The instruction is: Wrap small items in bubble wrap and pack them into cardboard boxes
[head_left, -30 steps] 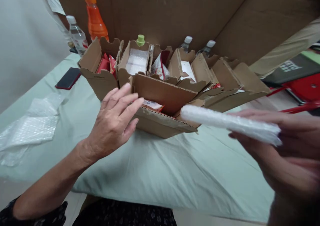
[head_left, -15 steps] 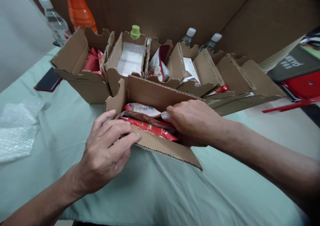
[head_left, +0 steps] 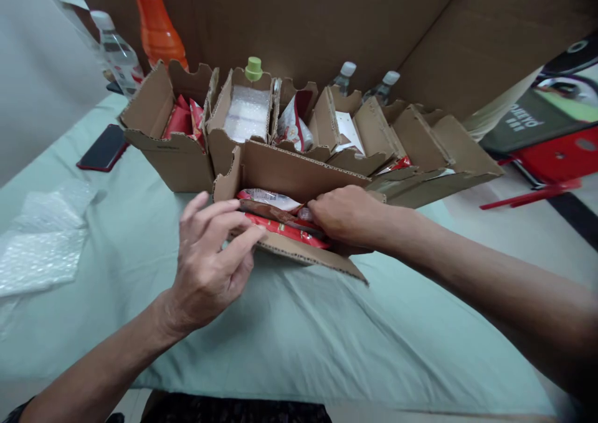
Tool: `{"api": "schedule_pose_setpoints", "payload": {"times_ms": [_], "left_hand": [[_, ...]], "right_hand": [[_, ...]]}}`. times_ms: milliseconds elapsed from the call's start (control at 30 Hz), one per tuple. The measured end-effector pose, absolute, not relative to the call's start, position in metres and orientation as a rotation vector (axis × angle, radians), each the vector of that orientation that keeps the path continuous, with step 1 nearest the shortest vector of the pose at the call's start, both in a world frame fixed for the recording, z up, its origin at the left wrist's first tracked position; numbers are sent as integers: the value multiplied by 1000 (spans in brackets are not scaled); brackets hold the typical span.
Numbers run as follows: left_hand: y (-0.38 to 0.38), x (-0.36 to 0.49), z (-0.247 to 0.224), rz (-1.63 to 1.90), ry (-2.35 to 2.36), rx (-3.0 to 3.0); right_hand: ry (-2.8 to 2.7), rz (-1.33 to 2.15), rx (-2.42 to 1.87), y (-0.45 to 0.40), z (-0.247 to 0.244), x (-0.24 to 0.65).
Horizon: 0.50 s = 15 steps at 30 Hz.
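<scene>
A small cardboard box (head_left: pixel 299 167) lies in front of me, its front wall leaning outward. Inside, a red packet (head_left: pixel 299 231), a brown pouch (head_left: pixel 266 211) and a white-and-red packet (head_left: pixel 268 197) sit side by side. My left hand (head_left: pixel 210 261) is at the box's left end, fingers bent but apart, the fingertips at the front wall and the red packet's end. My right hand (head_left: pixel 343 217) reaches into the right end with its fingers curled. A bit of clear plastic (head_left: pixel 305 213) shows beside its thumb; what the fingers hold is hidden.
Several cardboard bins (head_left: pixel 172 161) stand in a row behind, holding packets and bubble wrap (head_left: pixel 245 114). Bottles, one orange (head_left: pixel 161 30), rise behind them against a large cardboard panel (head_left: pixel 303 24). A phone (head_left: pixel 103 147) and loose bubble wrap (head_left: pixel 42 242) lie at left.
The view has shifted slightly, showing more of the table's front edge. Both hands stay at the box, and its front wall leans out a little less.
</scene>
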State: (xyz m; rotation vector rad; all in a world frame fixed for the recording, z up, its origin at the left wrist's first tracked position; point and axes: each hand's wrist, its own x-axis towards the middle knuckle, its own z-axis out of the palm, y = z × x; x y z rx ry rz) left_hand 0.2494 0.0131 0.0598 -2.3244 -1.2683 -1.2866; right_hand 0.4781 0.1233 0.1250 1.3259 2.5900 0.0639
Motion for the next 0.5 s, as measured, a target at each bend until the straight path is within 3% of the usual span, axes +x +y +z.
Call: {"api": "schedule_pose_setpoints", "payload": {"times_ms": [133, 200, 333, 500], "left_hand": [[4, 233, 43, -1534, -1449, -2085], [7, 222, 26, -1631, -1676, -2075], [32, 211, -11, -1727, -2155, -2324], [62, 226, -29, -1982, -2264, -2573]], "right_hand": [[2696, 329, 1624, 75, 166, 527], [2843, 215, 1984, 44, 160, 561], [2710, -708, 2157, 12, 83, 593], [2745, -1263, 2273, 32, 0, 546]]}}
